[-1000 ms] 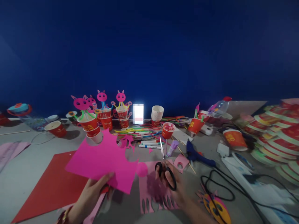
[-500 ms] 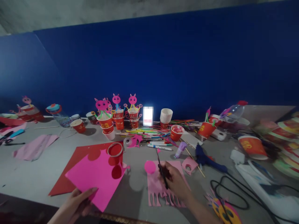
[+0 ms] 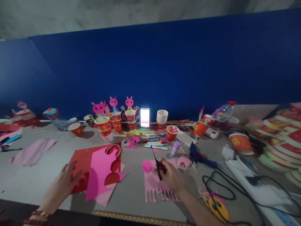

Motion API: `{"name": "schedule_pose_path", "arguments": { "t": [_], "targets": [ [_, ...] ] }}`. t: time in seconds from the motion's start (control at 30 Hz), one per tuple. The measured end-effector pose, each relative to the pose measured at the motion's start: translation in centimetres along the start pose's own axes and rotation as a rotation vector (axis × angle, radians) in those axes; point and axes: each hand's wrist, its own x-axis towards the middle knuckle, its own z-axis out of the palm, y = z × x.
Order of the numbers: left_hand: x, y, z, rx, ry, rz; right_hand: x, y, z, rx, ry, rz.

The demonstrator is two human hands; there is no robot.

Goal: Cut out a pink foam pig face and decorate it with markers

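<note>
My left hand (image 3: 67, 180) lies with fingers apart over the left part of a red sheet (image 3: 81, 160), holding nothing. Beside it a bright pink sheet (image 3: 98, 172) with rounded cut-outs rests on the red sheet and a paler pink one (image 3: 107, 196). My right hand (image 3: 166, 172) is closed on black scissors (image 3: 158, 168), their blades pointing away over a light pink sheet (image 3: 149, 185) with a row of narrow cut-outs. A bright pink disc (image 3: 147, 166) lies left of the scissors.
Red cups with pink paper figures (image 3: 103, 125) stand at the back, near a lit screen (image 3: 145, 117). Markers (image 3: 156, 147), a purple glue stick (image 3: 175, 149) and a blue glue gun (image 3: 199, 158) lie beyond my right hand. Black cable and stacked cups (image 3: 282, 138) are at the right.
My left hand has let go of the bright pink sheet and moved left. That sheet has turned and now lies on the others. The view has shifted slightly; my right hand still holds the scissors.
</note>
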Motion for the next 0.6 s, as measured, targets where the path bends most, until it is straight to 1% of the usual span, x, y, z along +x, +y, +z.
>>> {"name": "schedule_pose_path", "arguments": {
  "t": [0.03, 0.07, 0.13, 0.2, 0.23, 0.27, 0.3, 0.33, 0.37, 0.43, 0.5, 0.6],
  "targets": [
    [0.3, 1.2, 0.3, 0.076, -0.014, 0.115, 0.1, 0.1, 0.0, 0.010, 0.017, 0.001],
    [0.3, 2.9, 0.7, 0.100, -0.052, 0.229, 0.2, 0.1, 0.0, 0.025, 0.030, 0.008],
    [0.1, 7.8, 2.2, 0.075, -0.158, 0.430, 0.4, 0.5, 0.2, 0.059, 0.042, 0.033],
    [-0.3, 13.3, 4.3, 0.019, -0.311, 0.655, 0.6, 0.9, 0.3, 0.072, 0.036, 0.056],
    [-0.5, 15.8, 5.6, -0.002, -0.382, 0.743, 0.7, 1.1, 0.4, 0.070, 0.029, 0.063],
    [-0.5, 18.0, 6.8, -0.018, -0.451, 0.816, 0.7, 1.2, 0.4, 0.069, 0.023, 0.063],
    [-0.5, 19.8, 7.9, -0.040, -0.513, 0.858, 0.8, 1.4, 0.4, 0.068, 0.020, 0.058],
    [-0.5, 21.2, 9.0, -0.069, -0.562, 0.872, 0.8, 1.5, 0.4, 0.066, 0.021, 0.050],
    [-0.4, 22.2, 9.9, -0.097, -0.596, 0.863, 0.8, 1.6, 0.4, 0.065, 0.024, 0.039],
    [-0.2, 23.2, 11.2, -0.132, -0.626, 0.851, 0.8, 1.6, 0.4, 0.073, 0.035, 0.024],
    [-0.1, 23.3, 11.9, -0.146, -0.636, 0.851, 0.8, 1.5, 0.3, 0.106, 0.047, 0.025],
    [-0.1, 22.7, 12.4, -0.165, -0.645, 0.840, 0.8, 1.4, 0.5, 0.152, 0.062, 0.040]
  ]
}}
